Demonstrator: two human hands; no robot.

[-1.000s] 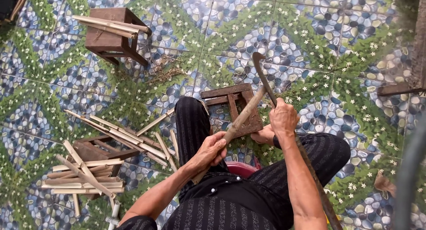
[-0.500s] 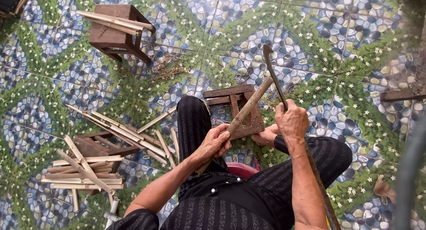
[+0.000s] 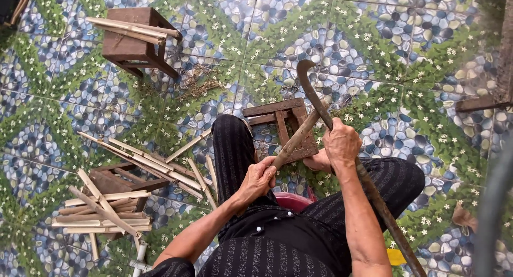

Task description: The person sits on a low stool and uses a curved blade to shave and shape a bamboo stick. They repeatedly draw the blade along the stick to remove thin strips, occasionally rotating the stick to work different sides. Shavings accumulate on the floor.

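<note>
Both hands grip: left hand [image 3: 257,179] fingers wrap a bamboo strip [image 3: 297,141], right hand [image 3: 341,144] clasps a curved knife [image 3: 312,92], handle end cut off.

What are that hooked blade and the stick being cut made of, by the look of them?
Blade: apparently dark, dull metal, maybe iron or steel, thin and curved. Stick: pale brown bamboo or wood; too blurred to say which. Right hand grips the blade's handle, left hand the stick.

Slanted bamboo stick [image 3: 297,141] crossing long hooked knife [image 3: 312,92]
</note>
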